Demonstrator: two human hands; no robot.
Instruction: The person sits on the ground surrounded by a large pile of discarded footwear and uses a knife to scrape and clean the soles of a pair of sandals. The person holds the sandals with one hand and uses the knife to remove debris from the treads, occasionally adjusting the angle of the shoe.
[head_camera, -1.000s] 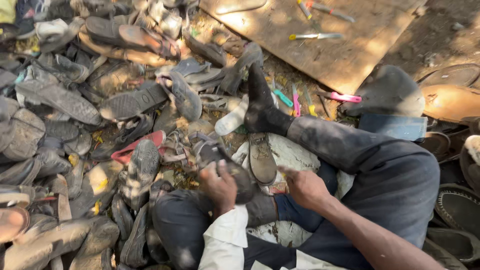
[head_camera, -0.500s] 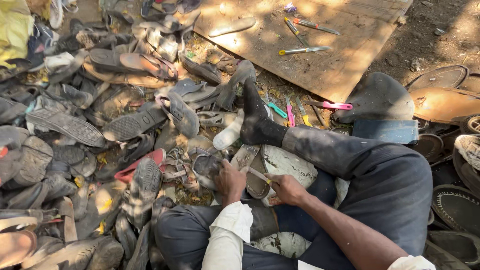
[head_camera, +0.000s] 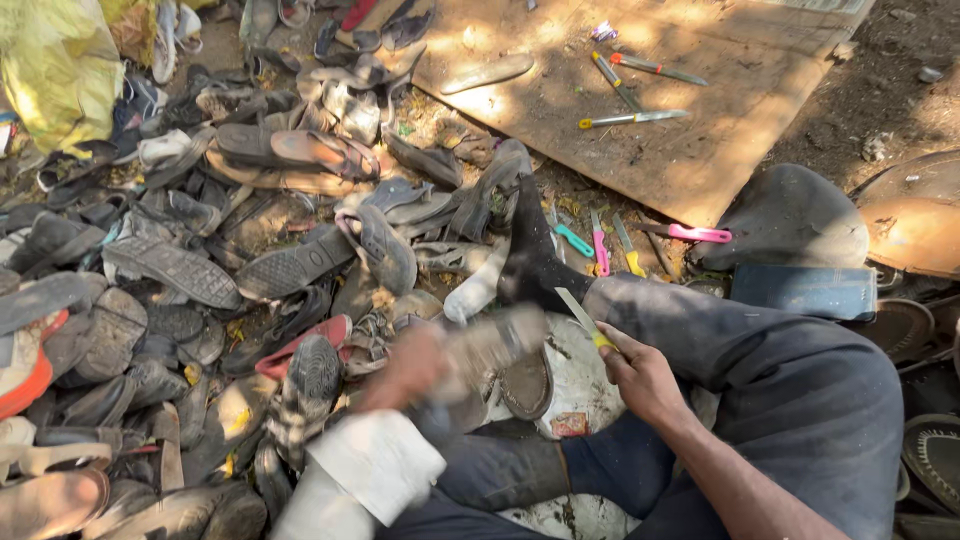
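My left hand is blurred with motion and grips a worn grey shoe sole, lifted above my lap. My right hand is closed on a small knife with a yellow handle, blade pointing up and left toward the sole. I sit on the ground in dark trousers, my right leg stretched forward with a black sock. Another dark sole lies on a white sheet between my legs.
A large heap of old sandals and shoe soles covers the ground on the left. A wooden board at top right carries several knives and tools. Coloured knives lie beside my foot. Dark rubber pieces sit at right.
My left hand has lifted a grey sole off my lap and is moving fast. My right hand has drawn back to the right with the knife. The camera has moved closer.
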